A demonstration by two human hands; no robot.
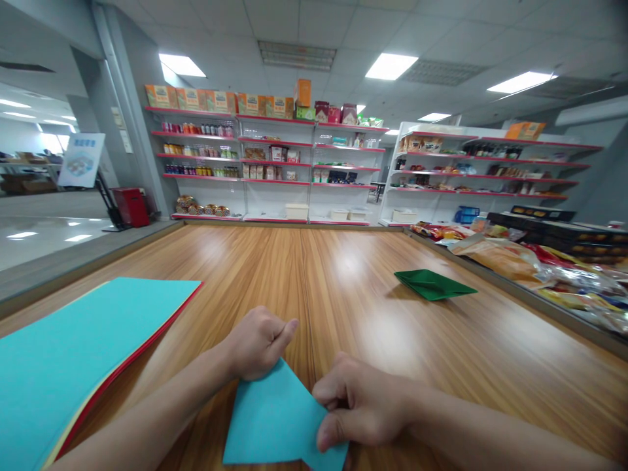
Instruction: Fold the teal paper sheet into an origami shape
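A folded sheet of turquoise paper lies on the wooden table in front of me, its lower edge notched. My left hand is closed in a fist at the paper's upper edge, thumb pointing right, and it covers that part of the sheet. At the right side, my right hand grips the paper with fingers curled and thumb lying over the corner. Some of the right fingertips are hidden. Farther off to the right sits a folded dark green paper piece, apart from both hands.
A stack of large coloured sheets, turquoise on top with cream and red beneath, lies at the left. Bagged snacks and black boxes stand beyond the table's right rim. Stocked shelves line the back.
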